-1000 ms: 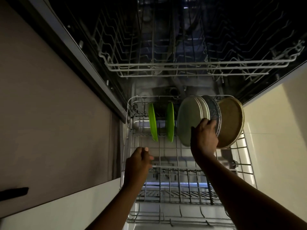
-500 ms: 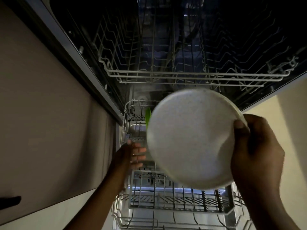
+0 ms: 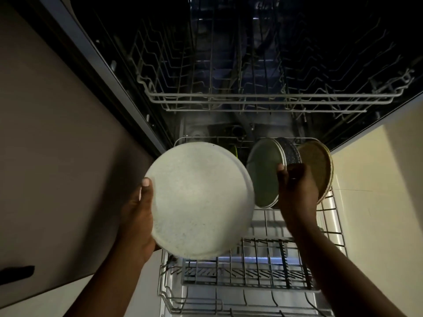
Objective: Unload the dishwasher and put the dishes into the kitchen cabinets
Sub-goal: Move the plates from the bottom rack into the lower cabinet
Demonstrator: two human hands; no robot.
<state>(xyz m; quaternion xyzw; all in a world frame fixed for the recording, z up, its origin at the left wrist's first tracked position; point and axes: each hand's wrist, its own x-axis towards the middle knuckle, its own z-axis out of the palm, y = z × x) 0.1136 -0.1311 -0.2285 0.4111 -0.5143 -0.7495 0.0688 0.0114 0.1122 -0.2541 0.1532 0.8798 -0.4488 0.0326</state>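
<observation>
My left hand (image 3: 139,216) holds a pale speckled plate (image 3: 199,200) by its left rim, thumb on top, above the lower dishwasher rack (image 3: 332,227). My right hand (image 3: 295,186) grips the upper edge of the plates that stand upright in the rack: a greenish-white plate (image 3: 263,170), a dark speckled plate (image 3: 290,149) and a brown plate (image 3: 318,163) behind them. A sliver of a green plate (image 3: 235,150) shows behind the held plate; the remainder of it is hidden.
The upper rack (image 3: 270,99) is pulled partly out above and looks bare. A cutlery tray (image 3: 247,273) sits at the front of the lower rack. A beige cabinet front (image 3: 57,156) with a dark handle (image 3: 16,272) is at the left, pale floor at the right.
The speckled plate passed from my right hand to my left and moved left. My right hand went back to the upright plates in the rack.
</observation>
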